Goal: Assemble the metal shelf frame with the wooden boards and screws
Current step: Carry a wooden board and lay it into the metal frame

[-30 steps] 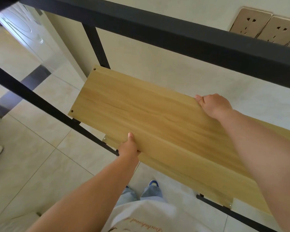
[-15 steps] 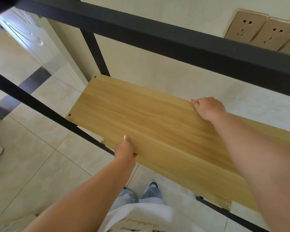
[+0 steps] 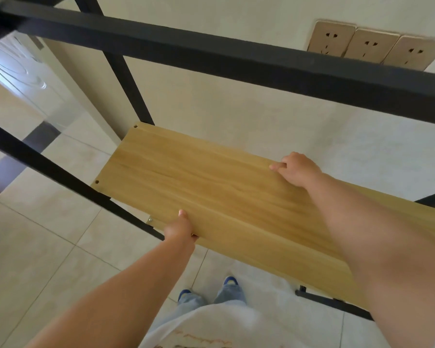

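Observation:
A light wooden board (image 3: 211, 187) with screw holes at its left corners lies inside the black metal shelf frame (image 3: 211, 59), below the frame's top bars. My left hand (image 3: 180, 227) grips the board's near edge, thumb on top. My right hand (image 3: 299, 168) holds the far edge, fingers curled over it. A second wooden board (image 3: 274, 267) shows just beneath the near edge. A small metal bracket with a screw (image 3: 150, 219) peeks out at the near left corner. The board's right end is hidden behind my right forearm.
A cream wall with three beige sockets (image 3: 367, 46) stands right behind the frame. Pale floor tiles (image 3: 48, 247) spread to the left, with a white door (image 3: 18, 74) at far left. My feet in blue shoes (image 3: 230, 281) stand under the board's near side.
The board has moved lower in the frame and toward the wall, and lies flatter. Both hands kept their grip and went with it. The view tilted, showing a third socket.

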